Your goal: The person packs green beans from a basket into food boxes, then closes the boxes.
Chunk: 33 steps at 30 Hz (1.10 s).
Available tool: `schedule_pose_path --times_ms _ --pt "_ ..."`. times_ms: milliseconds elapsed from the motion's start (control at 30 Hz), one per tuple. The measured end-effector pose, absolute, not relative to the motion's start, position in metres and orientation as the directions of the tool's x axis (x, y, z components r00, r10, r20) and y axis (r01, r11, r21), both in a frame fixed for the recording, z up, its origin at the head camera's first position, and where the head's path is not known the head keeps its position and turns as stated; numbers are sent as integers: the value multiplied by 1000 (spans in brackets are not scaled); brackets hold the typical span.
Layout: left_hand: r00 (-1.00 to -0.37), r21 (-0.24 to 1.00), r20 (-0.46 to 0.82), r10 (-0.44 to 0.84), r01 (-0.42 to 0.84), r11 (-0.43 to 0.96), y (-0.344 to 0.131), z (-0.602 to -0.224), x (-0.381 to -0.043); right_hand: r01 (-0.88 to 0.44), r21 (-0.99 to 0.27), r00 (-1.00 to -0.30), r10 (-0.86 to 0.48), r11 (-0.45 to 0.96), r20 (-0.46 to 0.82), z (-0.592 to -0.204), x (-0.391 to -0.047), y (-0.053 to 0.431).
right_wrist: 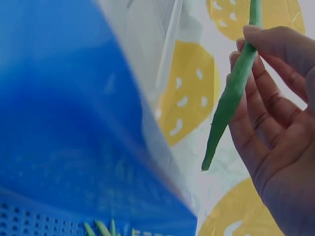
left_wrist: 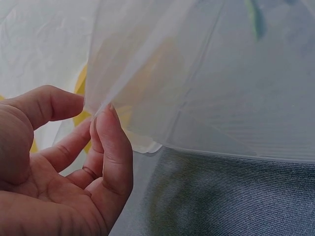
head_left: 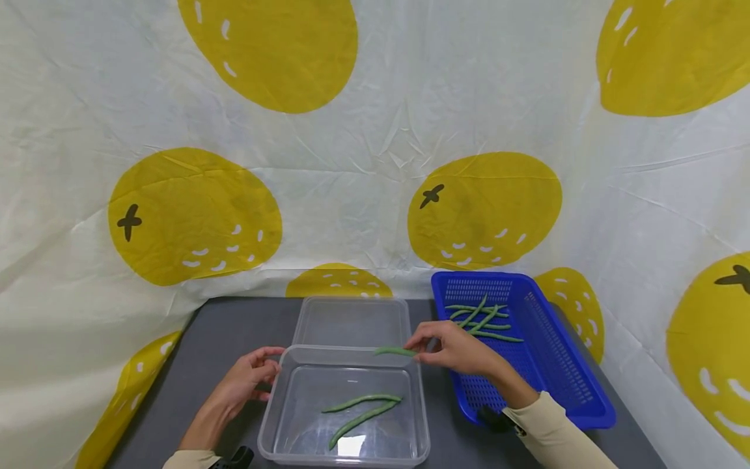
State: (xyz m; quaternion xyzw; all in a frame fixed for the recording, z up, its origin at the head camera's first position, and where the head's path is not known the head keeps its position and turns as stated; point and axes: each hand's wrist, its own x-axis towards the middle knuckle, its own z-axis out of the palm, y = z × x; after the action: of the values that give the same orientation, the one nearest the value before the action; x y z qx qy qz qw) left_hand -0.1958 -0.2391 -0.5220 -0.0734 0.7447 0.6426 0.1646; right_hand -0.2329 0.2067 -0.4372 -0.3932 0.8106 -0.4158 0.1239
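Pale sleeves reach in from the near edge, and from them two bare hands work over a clear box on a grey table. With its fingertips drawn close together, the right hand pinches a green bean near one end, thumb on one side and fingers on the other. That bean is in the air by the box's far right corner, its long axis lying nearly level from side to side and its free tip pointing left, over the box. At the opposite side, the left hand holds the box's left rim between thumb and finger, just a narrow gap apart, its other fingers bent. Two more beans lie on the box's floor as a slim V, meeting at the right and spreading leftward. Right of the box, a blue basket holds a loose, criss-crossed pile of beans towards its far end. Just behind the box lies a clear lid.
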Motion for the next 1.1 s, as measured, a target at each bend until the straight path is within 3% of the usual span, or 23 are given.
schedule_pose_path --times_ms 233,800,1100 --pt "-934 934 -341 110 -323 151 -241 -523 -194 -494 -787 -678 -731 370 82 -438 -229 188" --pt "-933 934 -345 104 -330 139 -241 -525 -195 -505 -827 -599 -790 248 129 -446 -220 150" --pt "-935 937 -337 113 -321 138 -241 -526 -197 -513 -832 -579 -801 212 153 -445 -219 155"
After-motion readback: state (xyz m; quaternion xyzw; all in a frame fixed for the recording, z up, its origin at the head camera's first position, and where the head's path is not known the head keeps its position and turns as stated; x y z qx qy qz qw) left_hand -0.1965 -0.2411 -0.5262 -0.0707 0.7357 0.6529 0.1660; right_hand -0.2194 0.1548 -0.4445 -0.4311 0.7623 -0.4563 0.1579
